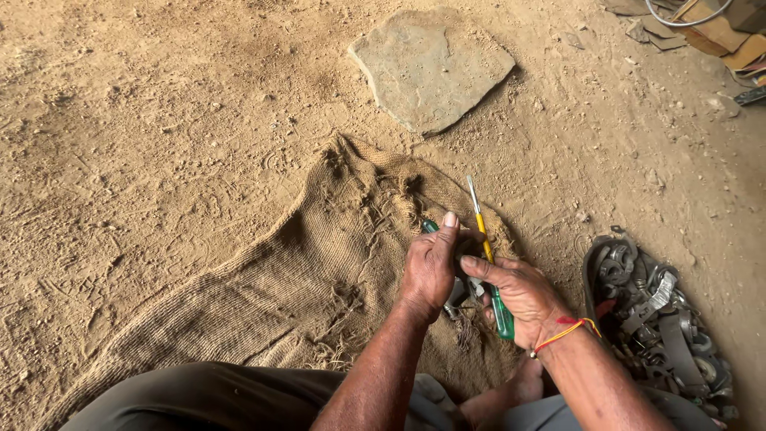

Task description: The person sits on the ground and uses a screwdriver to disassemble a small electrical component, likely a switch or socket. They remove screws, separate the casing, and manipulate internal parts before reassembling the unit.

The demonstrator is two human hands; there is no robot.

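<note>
The person sits on a dirt floor (144, 144), knees at the near edge of the view, both forearms reaching toward the middle of the scene. A piece of burlap sacking (319, 279) lies spread on the floor beneath the hands, frayed along its near edge.

The left hand (429, 267) is closed around a small metal part (459, 291), back of the hand up, thumb extended toward the far side. A green handle end (430, 227) shows just past the far edge of this hand; what it belongs to cannot be told. The fingers of this hand are curled under and mostly hidden.

The right hand (523, 295) holds a screwdriver (488, 259) with a green handle and a yellow shaft collar. Fingers are clamped on the handle, index finger laid along it. The metal tip points to the far side, rising above both hands. The hands touch one another at the metal part. A red and orange thread (568, 329) is tied around the right wrist.

To the right of the right hand, near it, a shallow container (592, 255) holds a heap of grey metal scraps and rings (662, 327). A flat stone slab (431, 68) rests on the floor at the far side, well apart from the hands. Cardboard pieces (718, 36) lie at the far right corner.
</note>
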